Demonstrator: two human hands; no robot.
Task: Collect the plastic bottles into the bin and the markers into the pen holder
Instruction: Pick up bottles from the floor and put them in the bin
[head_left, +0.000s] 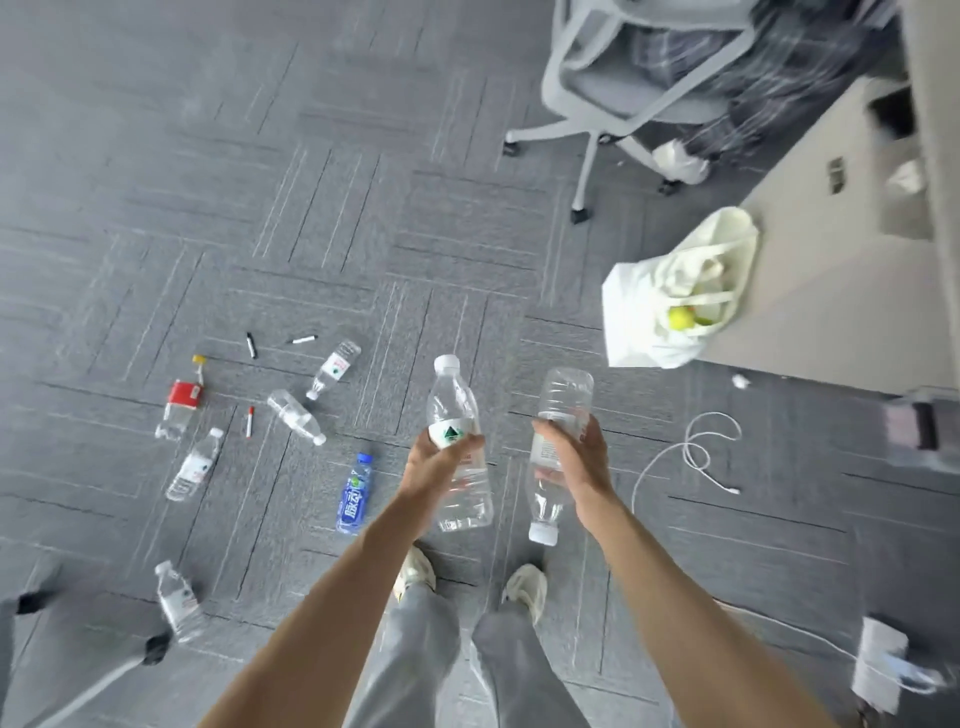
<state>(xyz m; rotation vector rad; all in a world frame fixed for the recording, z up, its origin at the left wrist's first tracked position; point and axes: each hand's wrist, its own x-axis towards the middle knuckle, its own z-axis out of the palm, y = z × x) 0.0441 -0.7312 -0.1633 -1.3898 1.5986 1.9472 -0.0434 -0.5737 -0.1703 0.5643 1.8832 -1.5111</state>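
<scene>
The left hand (436, 467) grips an upright clear bottle (451, 395); the right hand (582, 462) grips an inverted clear bottle (566, 395). Loose bottles (296, 415) and markers (251, 345) lie on the floor (156, 156), leftward.

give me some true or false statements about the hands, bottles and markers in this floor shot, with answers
1. The left hand grips a clear plastic bottle with a green logo, white cap up. True.
2. The right hand holds its clear ribbed plastic bottle cap up. False: its white cap points down.
3. A blue-labelled plastic bottle lies on the grey carpet. True.
4. No markers are left on the carpet. False: a black marker, a white marker and a red-capped marker lie there.
5. The white cloth bag is empty. False: a yellow-green ball shows inside.
</scene>
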